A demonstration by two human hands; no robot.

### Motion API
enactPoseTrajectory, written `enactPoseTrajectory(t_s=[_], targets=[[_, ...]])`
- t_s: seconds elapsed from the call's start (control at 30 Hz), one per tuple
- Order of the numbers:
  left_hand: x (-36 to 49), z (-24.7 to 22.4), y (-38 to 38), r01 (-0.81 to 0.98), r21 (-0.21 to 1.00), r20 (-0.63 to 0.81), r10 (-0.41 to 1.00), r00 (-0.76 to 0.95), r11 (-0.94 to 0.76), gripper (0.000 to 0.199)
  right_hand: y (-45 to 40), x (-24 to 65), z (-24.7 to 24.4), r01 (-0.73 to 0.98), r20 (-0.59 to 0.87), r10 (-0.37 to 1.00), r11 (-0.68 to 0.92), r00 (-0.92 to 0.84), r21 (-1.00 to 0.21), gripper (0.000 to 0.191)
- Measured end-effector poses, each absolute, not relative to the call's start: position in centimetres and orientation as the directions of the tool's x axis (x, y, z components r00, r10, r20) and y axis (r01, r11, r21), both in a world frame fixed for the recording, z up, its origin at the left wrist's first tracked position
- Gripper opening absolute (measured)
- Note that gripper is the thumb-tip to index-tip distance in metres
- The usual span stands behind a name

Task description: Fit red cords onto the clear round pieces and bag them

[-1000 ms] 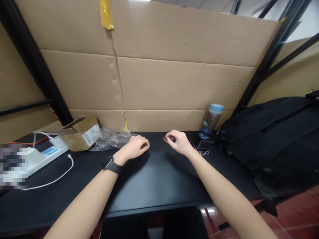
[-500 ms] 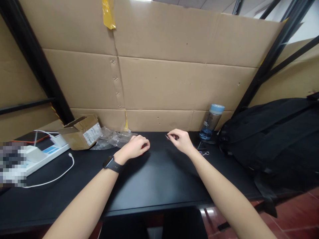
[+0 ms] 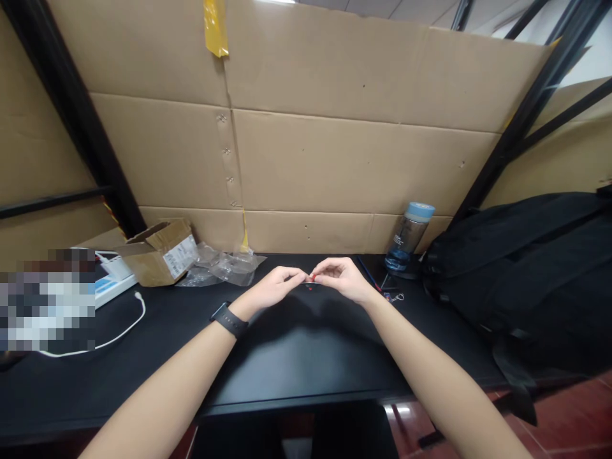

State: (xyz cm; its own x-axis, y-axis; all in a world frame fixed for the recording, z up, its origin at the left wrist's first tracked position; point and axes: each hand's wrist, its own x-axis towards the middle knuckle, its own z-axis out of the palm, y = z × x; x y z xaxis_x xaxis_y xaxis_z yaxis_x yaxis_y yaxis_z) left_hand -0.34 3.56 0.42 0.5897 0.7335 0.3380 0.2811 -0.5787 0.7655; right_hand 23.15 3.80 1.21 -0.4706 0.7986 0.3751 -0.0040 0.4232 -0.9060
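My left hand [image 3: 276, 285] and my right hand [image 3: 345, 278] meet above the middle of the black table [image 3: 296, 357]. Both are closed in a pinch, fingertips almost touching. Between them shows a small red piece [image 3: 312, 277], at the fingertips of the right hand. A thin, flat, dark piece with a pale edge [image 3: 312, 284] spans the two sets of fingertips. Just under it is a tiny red spot [image 3: 310, 289]. The kind of these small things is too little shown to name. A black watch [image 3: 229, 319] is on my left wrist.
Crumpled clear plastic [image 3: 222, 266] and an open cardboard box [image 3: 160, 255] lie left, near a white cable [image 3: 141, 312] and power strip [image 3: 111, 287]. To the right stand a blue-lidded bottle [image 3: 410, 236], a keyring [image 3: 396, 297] and a black backpack [image 3: 526, 287]. Cardboard [image 3: 335, 159] walls the back.
My hands, apart before, have come together. The left moved right and the right came slightly down, bringing the red piece and the flat piece to the same spot. The view shifted a little.
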Motion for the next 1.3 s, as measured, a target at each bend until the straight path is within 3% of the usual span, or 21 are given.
enactPoseTrajectory(t_s=[0.17,0.33,0.6,0.9,1.0,1.1,1.17,1.3], targets=[[0.3,0.4,3.1,0.144,0.862,0.307,0.726,0.615,-0.486,0.036,3.8,23.2,1.1,-0.012,0.353,0.784,0.404,-0.511,-0.915,0.026],[0.7,0.4,2.7,0.134,0.922,0.215,0.766,0.605,-0.364,0.027,3.5,23.1,1.3,0.052,0.307,0.757,0.409,-0.577,-0.911,0.025],[0.5,0.2,3.2,0.186,0.915,0.24,0.853,0.463,-0.359,0.029,4.1,23.0,1.0,0.178,0.401,0.796,0.522,-0.453,-0.834,0.022],[0.0,0.5,3.5,0.213,0.906,0.262,0.88,0.396,-0.366,0.033,3.8,22.6,0.9,0.289,0.452,0.726,0.646,-0.518,-0.707,0.019],[-0.7,0.4,4.2,0.468,0.741,0.414,0.876,0.246,-0.482,0.026,4.1,23.1,0.9,0.313,0.432,0.703,0.667,-0.565,-0.677,0.021],[-2.6,0.8,4.9,0.771,0.364,0.556,0.786,0.27,-0.522,0.02,5.2,24.7,1.1,0.403,0.332,0.78,0.576,-0.529,-0.711,0.024],[-4.0,1.1,5.4,0.831,0.215,0.501,0.788,0.357,-0.513,0.019,6.3,26.2,1.2,0.437,0.332,0.851,0.5,-0.406,-0.748,0.027],[-5.5,0.9,6.0,0.869,0.152,0.353,0.847,0.396,-0.47,0.018,9.0,29.8,0.9,0.458,0.409,0.912,0.358,0.013,-0.814,0.038]])
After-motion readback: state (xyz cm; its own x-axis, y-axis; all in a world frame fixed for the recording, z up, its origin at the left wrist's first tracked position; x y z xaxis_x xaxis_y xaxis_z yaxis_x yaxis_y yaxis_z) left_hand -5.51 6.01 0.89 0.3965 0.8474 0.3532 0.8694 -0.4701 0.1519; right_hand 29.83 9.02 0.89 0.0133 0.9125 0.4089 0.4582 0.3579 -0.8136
